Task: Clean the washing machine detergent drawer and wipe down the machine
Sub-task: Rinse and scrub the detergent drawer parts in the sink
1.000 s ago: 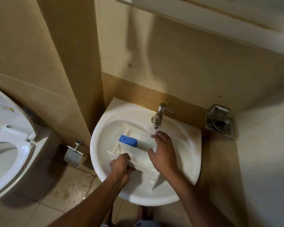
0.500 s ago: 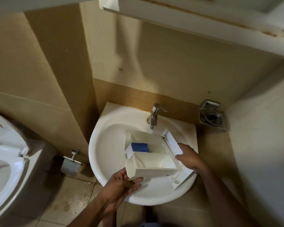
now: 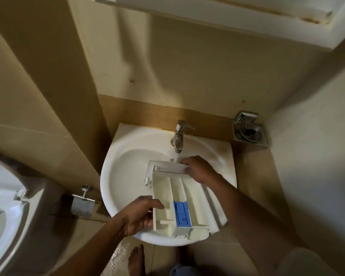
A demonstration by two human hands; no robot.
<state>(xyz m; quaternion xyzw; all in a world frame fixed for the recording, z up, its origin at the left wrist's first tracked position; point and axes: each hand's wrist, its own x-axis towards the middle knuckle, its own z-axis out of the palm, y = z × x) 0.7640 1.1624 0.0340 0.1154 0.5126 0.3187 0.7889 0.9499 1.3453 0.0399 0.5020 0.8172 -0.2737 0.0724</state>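
White detergent drawer point(image 3: 195, 194) across the sink point(image 3: 126, 172).

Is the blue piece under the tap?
No, the blue piece sits at the near end of the drawer, away from the tap.

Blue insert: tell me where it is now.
In the head view, the blue insert sits in the middle compartment of the detergent drawer, at its near end, right of the left hand and over the front rim of the sink.

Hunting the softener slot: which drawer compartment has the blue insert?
The middle compartment: the blue insert fills its near end; those either side are plain white.
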